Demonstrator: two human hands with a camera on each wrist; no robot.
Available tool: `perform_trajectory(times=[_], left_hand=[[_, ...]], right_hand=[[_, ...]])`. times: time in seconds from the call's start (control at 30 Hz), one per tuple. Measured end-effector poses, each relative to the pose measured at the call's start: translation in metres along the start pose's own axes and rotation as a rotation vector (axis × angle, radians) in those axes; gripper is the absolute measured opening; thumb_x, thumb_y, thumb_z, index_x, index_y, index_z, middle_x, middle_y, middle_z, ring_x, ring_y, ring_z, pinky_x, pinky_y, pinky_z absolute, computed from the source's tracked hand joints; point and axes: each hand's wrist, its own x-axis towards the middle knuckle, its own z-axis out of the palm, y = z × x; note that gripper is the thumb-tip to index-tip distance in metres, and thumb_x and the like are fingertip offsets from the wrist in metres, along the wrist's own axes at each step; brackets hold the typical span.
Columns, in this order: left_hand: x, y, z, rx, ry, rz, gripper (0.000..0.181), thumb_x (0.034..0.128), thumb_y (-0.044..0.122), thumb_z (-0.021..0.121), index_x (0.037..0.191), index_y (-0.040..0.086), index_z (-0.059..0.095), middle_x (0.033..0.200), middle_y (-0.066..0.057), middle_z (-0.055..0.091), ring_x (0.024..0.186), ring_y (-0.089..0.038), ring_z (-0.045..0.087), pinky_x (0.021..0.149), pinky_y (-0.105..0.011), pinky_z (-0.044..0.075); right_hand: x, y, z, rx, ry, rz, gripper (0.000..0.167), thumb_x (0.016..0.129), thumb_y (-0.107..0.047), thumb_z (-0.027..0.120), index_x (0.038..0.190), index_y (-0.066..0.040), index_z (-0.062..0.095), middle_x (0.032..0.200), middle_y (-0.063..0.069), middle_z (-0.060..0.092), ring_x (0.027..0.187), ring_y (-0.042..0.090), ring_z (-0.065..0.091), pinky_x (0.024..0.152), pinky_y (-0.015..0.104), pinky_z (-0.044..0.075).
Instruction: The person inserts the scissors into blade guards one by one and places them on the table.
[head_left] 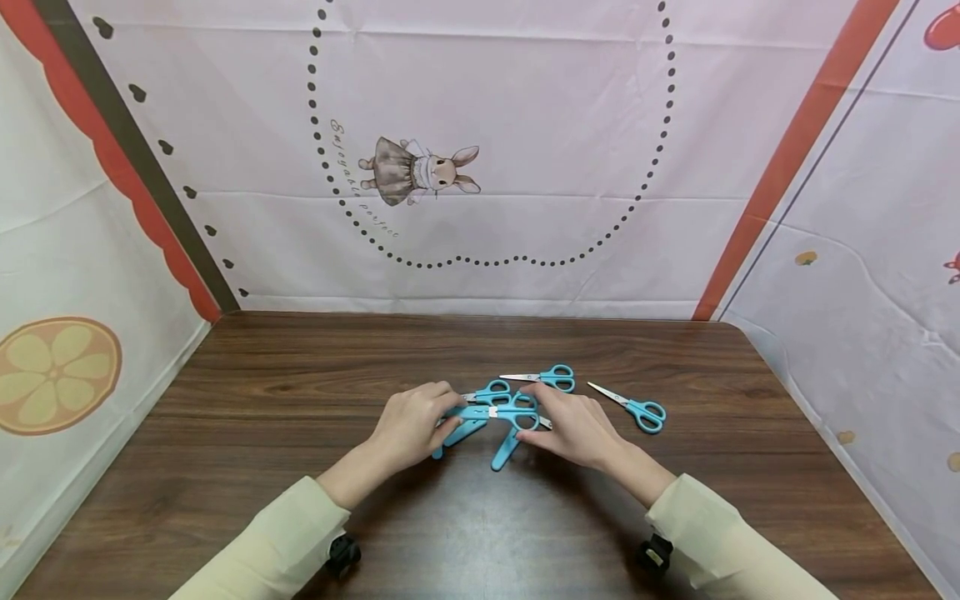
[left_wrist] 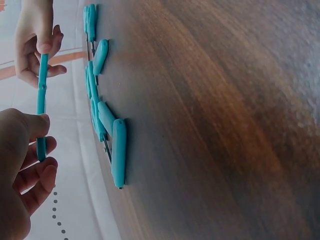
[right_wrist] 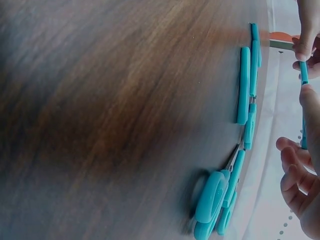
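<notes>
A pair of blue-handled scissors (head_left: 517, 413) is held level above the table, its blades inside a blue blade cover (head_left: 471, 412); a short bit of metal shows between the two. My left hand (head_left: 411, 423) pinches the cover end between thumb and fingers. At the other end, my right hand (head_left: 576, 427) grips the handle loops. Both wrist views show the held scissors (left_wrist: 42, 75) edge-on and off the tabletop. Below lie loose blue covers, one (head_left: 506, 450) under the right hand and another (head_left: 465, 432) closer to the left.
More blue scissors lie on the wooden table (head_left: 487, 533): one pair (head_left: 558, 377) behind the right hand, one (head_left: 647, 415) to its right, one (head_left: 495, 392) behind the held pair. Printed cloth (head_left: 525, 125) hangs along the back and sides.
</notes>
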Motion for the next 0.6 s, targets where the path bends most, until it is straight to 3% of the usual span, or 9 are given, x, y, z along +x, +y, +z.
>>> perform_trajectory(times=[0.37, 0.6], left_hand=[[0.0014, -0.0012, -0.0005, 0.009, 0.024, 0.0, 0.018, 0.0778, 0.024, 0.074, 0.094, 0.019, 0.07, 0.082, 0.009, 0.06, 0.065, -0.005, 0.054, 0.045, -0.017, 0.035], [0.0017, -0.0013, 0.0009, 0.006, 0.049, 0.012, 0.017, 0.0777, 0.024, 0.074, 0.093, 0.018, 0.07, 0.081, 0.009, 0.06, 0.065, -0.005, 0.054, 0.046, -0.018, 0.038]], right_hand=[[0.0016, -0.0048, -0.0003, 0.024, 0.006, -0.002, 0.055, 0.076, -0.042, 0.072, 0.117, -0.01, 0.056, 0.085, -0.008, 0.061, 0.045, -0.002, 0.03, 0.04, 0.015, 0.025], [0.0029, -0.0063, -0.0004, 0.024, -0.001, 0.011, 0.055, 0.076, -0.042, 0.073, 0.118, -0.01, 0.056, 0.086, -0.007, 0.061, 0.046, -0.002, 0.031, 0.041, 0.016, 0.026]])
